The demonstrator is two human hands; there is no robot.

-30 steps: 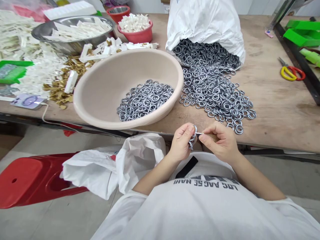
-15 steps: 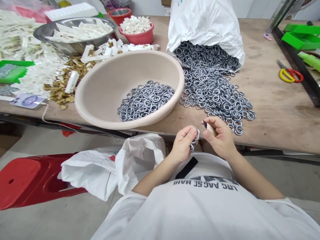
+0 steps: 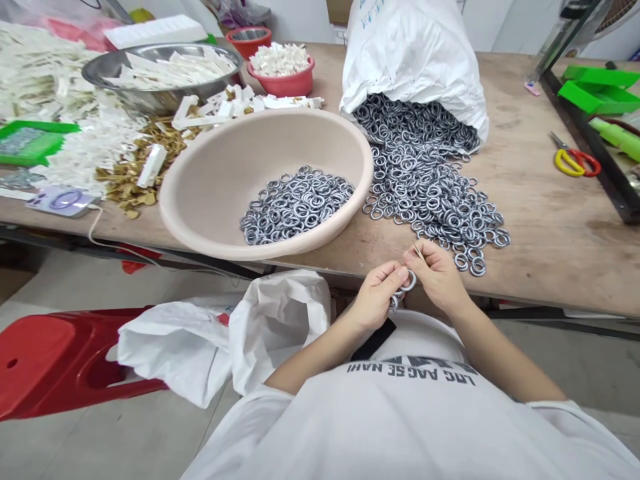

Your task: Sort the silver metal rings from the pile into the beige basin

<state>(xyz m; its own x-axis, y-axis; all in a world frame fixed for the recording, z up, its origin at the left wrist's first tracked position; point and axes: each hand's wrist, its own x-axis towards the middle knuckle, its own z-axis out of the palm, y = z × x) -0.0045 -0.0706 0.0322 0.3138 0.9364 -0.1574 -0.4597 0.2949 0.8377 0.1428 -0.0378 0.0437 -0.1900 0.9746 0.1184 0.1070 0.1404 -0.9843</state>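
Grey rings [image 3: 415,283] are pinched by the curled left hand [image 3: 375,295], a thin tool [image 3: 419,253] by the closed right hand [image 3: 441,277].

Grey rings [image 3: 413,285] are held bunched at four o'clock in the view, partly hidden. A thin tool [image 3: 419,251], partly covered, slants at one o'clock from them.

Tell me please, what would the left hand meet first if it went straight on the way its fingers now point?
Most likely the right hand, just ahead, beyond the grey ring that the left hand holds, though depth is hard to judge from this single view.
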